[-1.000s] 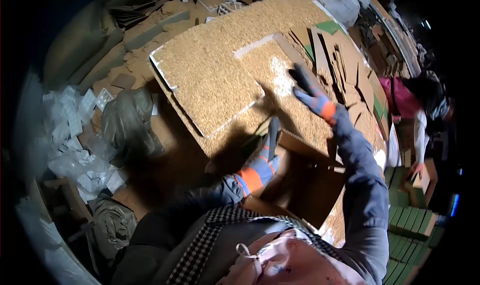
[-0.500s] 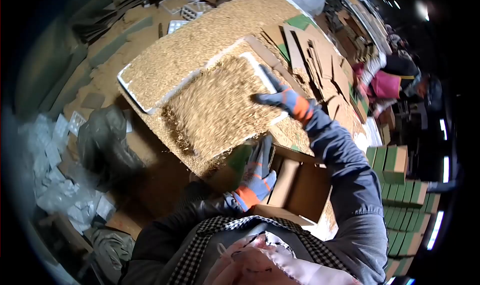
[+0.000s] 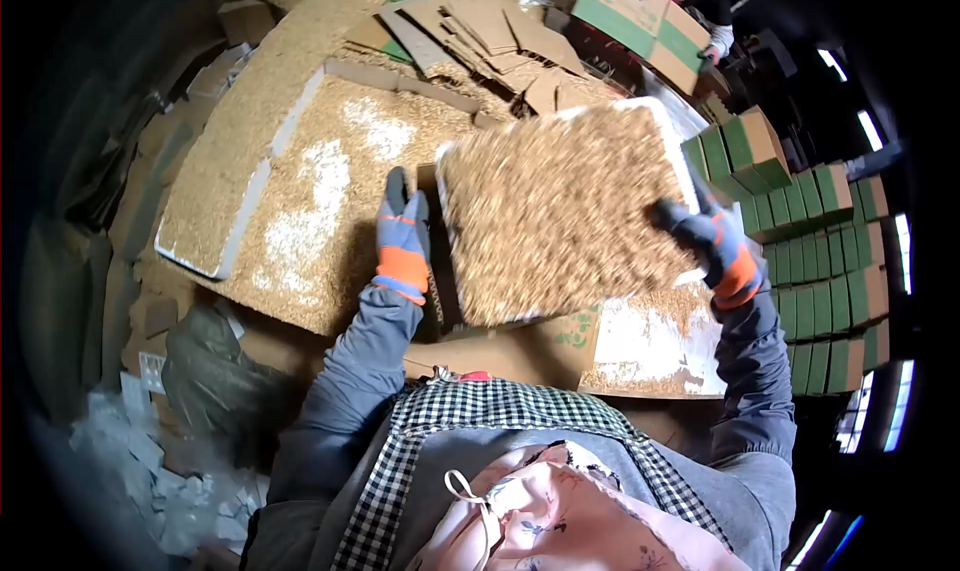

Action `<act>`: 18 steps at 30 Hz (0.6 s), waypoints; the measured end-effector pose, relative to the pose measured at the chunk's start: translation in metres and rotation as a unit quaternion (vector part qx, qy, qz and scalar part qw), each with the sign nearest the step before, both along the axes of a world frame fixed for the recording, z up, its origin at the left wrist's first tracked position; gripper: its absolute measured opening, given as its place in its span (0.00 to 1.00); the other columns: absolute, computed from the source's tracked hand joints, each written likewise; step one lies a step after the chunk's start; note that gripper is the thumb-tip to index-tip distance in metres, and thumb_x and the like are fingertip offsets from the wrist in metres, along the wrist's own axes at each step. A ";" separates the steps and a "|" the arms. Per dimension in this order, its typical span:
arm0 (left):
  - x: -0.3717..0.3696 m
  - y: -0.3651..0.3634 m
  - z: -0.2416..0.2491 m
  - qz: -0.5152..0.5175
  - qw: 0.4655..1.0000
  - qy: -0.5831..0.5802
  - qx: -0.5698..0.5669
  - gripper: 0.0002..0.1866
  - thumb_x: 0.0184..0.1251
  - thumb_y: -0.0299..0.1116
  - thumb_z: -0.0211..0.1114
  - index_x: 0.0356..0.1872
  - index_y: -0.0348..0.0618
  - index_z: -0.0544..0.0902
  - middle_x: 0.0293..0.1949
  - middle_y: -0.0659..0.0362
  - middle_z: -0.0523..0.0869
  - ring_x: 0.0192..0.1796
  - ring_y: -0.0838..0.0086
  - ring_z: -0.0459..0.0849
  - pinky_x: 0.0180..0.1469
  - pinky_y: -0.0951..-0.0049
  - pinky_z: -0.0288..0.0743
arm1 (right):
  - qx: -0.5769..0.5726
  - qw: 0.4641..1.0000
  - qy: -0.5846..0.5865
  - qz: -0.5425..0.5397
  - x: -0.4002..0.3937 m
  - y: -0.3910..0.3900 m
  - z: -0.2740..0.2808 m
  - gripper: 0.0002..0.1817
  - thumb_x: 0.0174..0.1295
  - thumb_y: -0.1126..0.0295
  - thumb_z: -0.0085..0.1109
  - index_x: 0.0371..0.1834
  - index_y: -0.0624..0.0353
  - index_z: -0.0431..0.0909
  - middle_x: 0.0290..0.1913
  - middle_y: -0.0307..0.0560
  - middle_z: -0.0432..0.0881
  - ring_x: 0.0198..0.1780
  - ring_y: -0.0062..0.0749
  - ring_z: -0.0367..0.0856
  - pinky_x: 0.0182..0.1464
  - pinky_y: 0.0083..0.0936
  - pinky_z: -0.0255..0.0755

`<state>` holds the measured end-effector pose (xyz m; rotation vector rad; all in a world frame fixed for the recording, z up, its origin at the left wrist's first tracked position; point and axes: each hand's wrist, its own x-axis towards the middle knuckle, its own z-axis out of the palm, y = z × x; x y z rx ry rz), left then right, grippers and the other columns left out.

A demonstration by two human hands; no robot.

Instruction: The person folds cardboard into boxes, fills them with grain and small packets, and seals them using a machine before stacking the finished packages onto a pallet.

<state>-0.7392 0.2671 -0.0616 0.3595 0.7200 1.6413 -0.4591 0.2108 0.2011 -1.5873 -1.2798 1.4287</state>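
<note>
My right hand (image 3: 712, 253), in a grey glove with an orange cuff, grips the right edge of a white-rimmed tray (image 3: 560, 216) full of golden husk-like flakes. The tray overlaps a cardboard box (image 3: 436, 261), covering most of it; the box's left side shows as a dark strip with print. Beside that strip is my left hand (image 3: 402, 239), gloved the same way, its fingers stretched out flat along the side of the box.
Husks and white patches cover the worktable (image 3: 300, 211), with a long white rim (image 3: 252, 206) at left. Flattened cardboard (image 3: 490, 41) lies behind. Green-and-brown boxes (image 3: 820, 261) are stacked at right. Another person's hand (image 3: 712, 55) touches a large carton (image 3: 640, 31). Grey plastic bags (image 3: 220, 371) lie lower left.
The tray has moved right, from over the table to over the box, with my right hand on its edge. My left hand has moved left and forward. The view has swung right.
</note>
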 end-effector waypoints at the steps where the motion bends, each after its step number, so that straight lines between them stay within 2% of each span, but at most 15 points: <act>1: -0.007 -0.002 0.001 -0.029 0.999 -0.014 -0.007 0.24 0.61 0.20 0.56 0.60 0.37 0.68 0.55 0.57 0.73 0.53 0.73 0.74 0.51 0.76 0.71 | -0.017 1.000 0.026 0.004 -0.012 -0.009 -0.012 0.41 0.54 0.69 0.60 0.69 0.58 0.48 0.49 0.46 0.76 0.48 0.26 0.75 0.48 0.19 0.69; 2: -0.013 -0.006 0.005 -0.063 0.998 -0.025 -0.015 0.25 0.60 0.20 0.56 0.61 0.36 0.65 0.61 0.56 0.68 0.58 0.72 0.69 0.57 0.75 0.67 | -0.034 0.998 0.053 0.004 -0.018 -0.015 -0.030 0.42 0.54 0.69 0.60 0.70 0.57 0.47 0.47 0.44 0.77 0.46 0.25 0.76 0.47 0.18 0.69; 4: -0.023 -0.016 0.043 -0.107 0.983 0.115 -0.091 0.24 0.61 0.19 0.55 0.60 0.35 0.67 0.61 0.54 0.68 0.59 0.71 0.70 0.56 0.77 0.68 | -0.044 0.998 -0.044 0.031 -0.016 -0.015 -0.077 0.40 0.54 0.67 0.62 0.68 0.58 0.52 0.44 0.45 0.79 0.43 0.26 0.77 0.47 0.20 0.69; 6: -0.026 -0.013 0.011 -0.078 0.975 0.208 -0.009 0.24 0.63 0.21 0.53 0.62 0.38 0.66 0.61 0.55 0.69 0.61 0.71 0.68 0.58 0.77 0.66 | -0.098 0.973 -0.184 0.096 0.000 -0.015 -0.118 0.36 0.54 0.61 0.62 0.64 0.61 0.59 0.45 0.50 0.79 0.43 0.34 0.79 0.47 0.25 0.71; 7: -0.023 -0.015 0.011 -0.078 0.936 0.341 0.027 0.24 0.63 0.23 0.53 0.62 0.37 0.65 0.61 0.55 0.69 0.61 0.70 0.68 0.60 0.76 0.62 | -0.119 0.903 -0.356 0.210 -0.003 -0.007 -0.130 0.30 0.55 0.61 0.59 0.59 0.61 0.64 0.44 0.52 0.79 0.42 0.38 0.80 0.45 0.28 0.72; 8: -0.020 -0.019 0.013 -0.080 0.877 0.469 0.065 0.25 0.62 0.24 0.52 0.62 0.36 0.64 0.60 0.55 0.69 0.61 0.69 0.68 0.63 0.74 0.59 | -0.142 0.791 -0.506 0.313 -0.009 -0.003 -0.142 0.24 0.56 0.61 0.56 0.54 0.62 0.70 0.44 0.55 0.80 0.42 0.42 0.80 0.44 0.31 0.73; 10: -0.004 -0.032 0.024 -0.084 0.861 0.498 0.061 0.26 0.63 0.23 0.48 0.64 0.38 0.60 0.63 0.54 0.66 0.63 0.68 0.65 0.64 0.74 0.55 | 0.108 0.696 -0.599 0.381 -0.005 -0.024 -0.167 0.16 0.56 0.64 0.50 0.45 0.59 0.75 0.38 0.56 0.80 0.40 0.46 0.81 0.42 0.34 0.74; 11: 0.002 -0.036 0.035 -0.070 0.850 0.520 0.043 0.28 0.63 0.21 0.44 0.67 0.40 0.56 0.65 0.53 0.62 0.66 0.67 0.61 0.66 0.74 0.51 | 0.094 0.681 -0.614 0.388 -0.016 -0.024 -0.147 0.11 0.55 0.68 0.46 0.38 0.58 0.75 0.37 0.56 0.80 0.41 0.42 0.81 0.42 0.32 0.74; 12: 0.000 -0.036 0.051 -0.091 0.843 0.525 0.066 0.29 0.62 0.20 0.44 0.67 0.41 0.53 0.66 0.53 0.59 0.67 0.67 0.58 0.67 0.73 0.50 | 0.064 0.772 -0.552 0.309 -0.016 -0.019 -0.125 0.14 0.55 0.66 0.51 0.43 0.59 0.76 0.40 0.56 0.80 0.43 0.45 0.80 0.44 0.32 0.73; 13: -0.006 -0.037 0.049 -0.093 0.841 0.526 0.080 0.30 0.62 0.21 0.46 0.67 0.41 0.54 0.66 0.52 0.59 0.67 0.66 0.58 0.67 0.71 0.50 | 0.210 0.842 -0.472 0.153 0.006 -0.012 -0.137 0.18 0.55 0.65 0.54 0.49 0.59 0.73 0.41 0.56 0.80 0.43 0.44 0.80 0.45 0.31 0.73; 14: -0.008 -0.036 0.046 -0.092 0.842 0.524 0.089 0.30 0.61 0.22 0.48 0.67 0.40 0.54 0.66 0.51 0.60 0.67 0.64 0.58 0.67 0.69 0.50 | 0.343 0.864 -0.369 -0.005 0.041 -0.005 -0.159 0.23 0.55 0.64 0.57 0.55 0.59 0.70 0.42 0.56 0.80 0.43 0.43 0.80 0.45 0.30 0.73; 15: -0.002 -0.033 0.050 -0.087 0.841 0.527 0.088 0.30 0.61 0.22 0.48 0.67 0.40 0.54 0.66 0.51 0.60 0.67 0.64 0.58 0.67 0.69 0.50 | 0.260 0.933 -0.200 -0.145 0.077 0.010 -0.176 0.29 0.53 0.63 0.61 0.58 0.60 0.66 0.43 0.56 0.80 0.43 0.42 0.80 0.46 0.29 0.72; 16: 0.001 -0.033 0.060 -0.037 0.757 0.643 0.112 0.31 0.60 0.23 0.50 0.66 0.39 0.56 0.66 0.51 0.60 0.68 0.64 0.57 0.68 0.68 0.48 | 0.159 0.948 -0.016 -0.275 0.110 0.023 -0.203 0.35 0.51 0.61 0.64 0.62 0.61 0.61 0.43 0.55 0.80 0.42 0.41 0.80 0.47 0.27 0.71; 17: 0.003 -0.033 0.073 0.012 0.652 0.746 0.135 0.31 0.59 0.23 0.53 0.66 0.38 0.57 0.66 0.51 0.61 0.68 0.63 0.57 0.68 0.68 0.47 | 0.129 0.925 -0.135 -0.331 0.141 0.032 -0.273 0.38 0.50 0.62 0.66 0.63 0.63 0.59 0.43 0.54 0.79 0.42 0.40 0.79 0.47 0.26 0.71; 18: 0.010 -0.030 0.091 0.014 0.643 0.753 0.137 0.31 0.59 0.23 0.53 0.66 0.38 0.57 0.66 0.51 0.61 0.68 0.63 0.57 0.68 0.68 0.47 | 0.094 0.884 -0.251 -0.382 0.158 0.042 -0.334 0.41 0.49 0.63 0.67 0.64 0.65 0.57 0.43 0.54 0.79 0.42 0.39 0.78 0.47 0.26 0.70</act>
